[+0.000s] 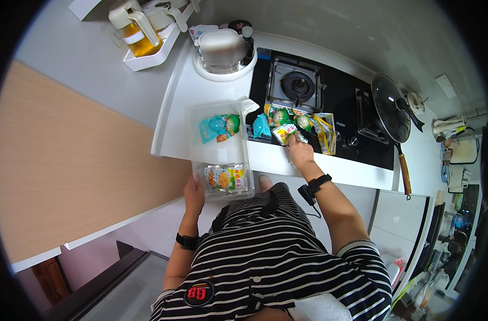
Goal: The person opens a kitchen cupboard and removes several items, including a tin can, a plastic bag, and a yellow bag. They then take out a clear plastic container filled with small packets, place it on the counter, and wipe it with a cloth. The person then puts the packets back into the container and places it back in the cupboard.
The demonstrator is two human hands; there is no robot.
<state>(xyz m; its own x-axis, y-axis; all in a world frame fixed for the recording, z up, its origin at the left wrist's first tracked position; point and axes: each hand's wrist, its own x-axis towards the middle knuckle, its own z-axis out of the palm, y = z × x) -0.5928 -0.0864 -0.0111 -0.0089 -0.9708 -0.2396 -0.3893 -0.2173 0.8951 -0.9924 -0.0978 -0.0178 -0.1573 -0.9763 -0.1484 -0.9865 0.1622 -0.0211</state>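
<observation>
My left hand (194, 195) grips the near left corner of a translucent plastic bin (224, 154), which juts over the counter's front edge. Silver food packets (226, 178) with yellow and green print lie at its near end. A blue packet (211, 127) and a green and orange packet (231, 124) sit at its far end. On the black gas hob, my right hand (301, 151) has its fingers on a white and yellow food packet (284, 133). Around it lie a blue packet (261, 126), green packets (281, 116) and a yellow and clear wrapper (326, 134).
A gas burner (298, 86) is behind the packets. To the right, a lidded frying pan (391, 108) points its wooden handle (404, 172) past the counter edge. Behind the bin, a round white tray (224, 76) carries a lidded container (221, 46). An oil jug (141, 40) stands on a wall rack.
</observation>
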